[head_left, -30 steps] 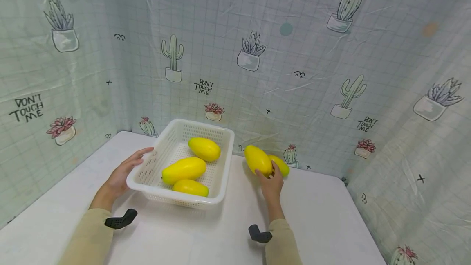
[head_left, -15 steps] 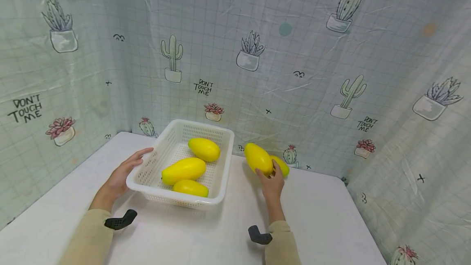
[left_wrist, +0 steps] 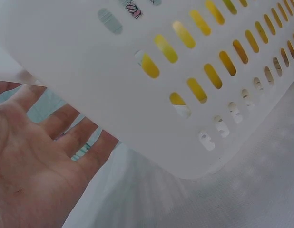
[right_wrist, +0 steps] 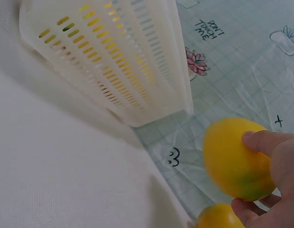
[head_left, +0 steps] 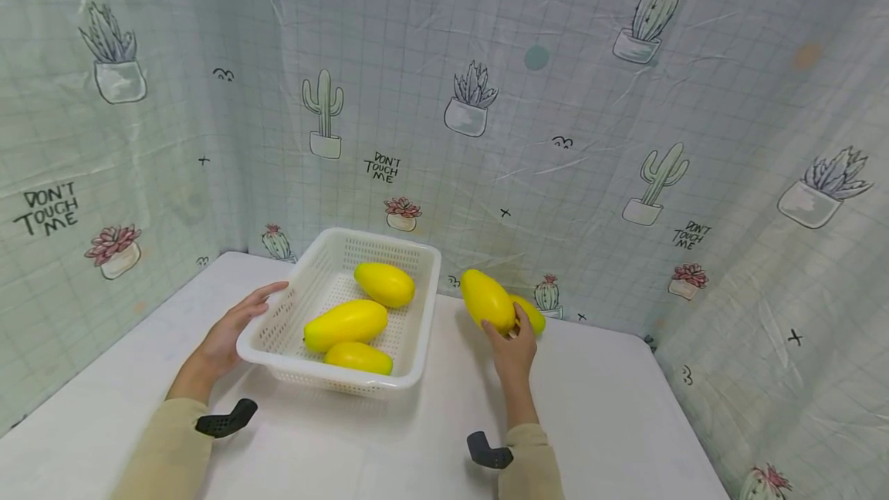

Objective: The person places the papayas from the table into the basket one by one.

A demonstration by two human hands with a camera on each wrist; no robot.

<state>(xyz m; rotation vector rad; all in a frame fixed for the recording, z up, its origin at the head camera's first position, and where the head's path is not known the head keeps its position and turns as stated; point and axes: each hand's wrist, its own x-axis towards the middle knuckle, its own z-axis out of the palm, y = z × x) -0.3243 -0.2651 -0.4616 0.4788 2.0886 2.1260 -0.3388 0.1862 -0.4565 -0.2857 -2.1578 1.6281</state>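
In the head view my right hand grips a yellow papaya by its near end, thumb on one side and fingers on the other. The right wrist view shows this papaya with a greenish patch, held in front of the curtain. Just behind it, a second papaya is partly hidden by the hand. At the left, my left hand rests against the side of a white slotted basket, its fingers extended along the outer wall. Several papayas lie in the basket.
A white table bears everything. Behind and on both sides hangs a curtain printed with cacti, its foot meeting the table's back edge. The basket stands left of the held papaya, near the back.
The right hand has raised the papaya very slightly. The left hand and basket hold their place; the head view has shifted a little.
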